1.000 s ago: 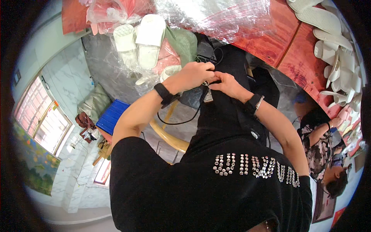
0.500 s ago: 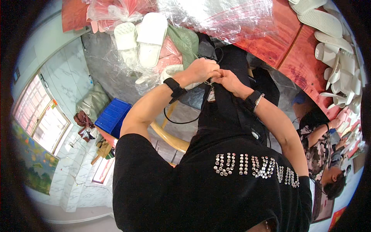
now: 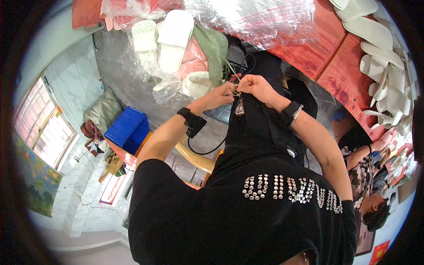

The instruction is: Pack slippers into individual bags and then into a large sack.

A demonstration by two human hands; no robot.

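Observation:
My left hand [image 3: 220,96] and my right hand [image 3: 257,89] meet above my lap, fingertips almost touching. The right one pinches a small metal ring [image 3: 236,90]. Bent fingers of the left hand close beside that ring; what they grip, if anything, is too small to make out. Just below hangs a small pale tag-like piece [image 3: 240,109] against my black trousers. Something small and red [image 3: 235,77] shows behind the fingertips, with thin pale strands near it. A black cable [image 3: 206,153] loops under my left wrist.
White slippers [image 3: 175,39] in clear plastic and a green sack [image 3: 212,48] lie ahead. A red wooden table [image 3: 331,79] carries plastic wrap [image 3: 260,22] and several white slippers [image 3: 369,31]. A blue crate [image 3: 128,130] and yellow chair [image 3: 194,157] stand left; another person [image 3: 366,176] sits right.
My left hand has moved down and left, drawing apart from the right one, and the ring between them now shows. The right hand has shifted slightly and still pinches.

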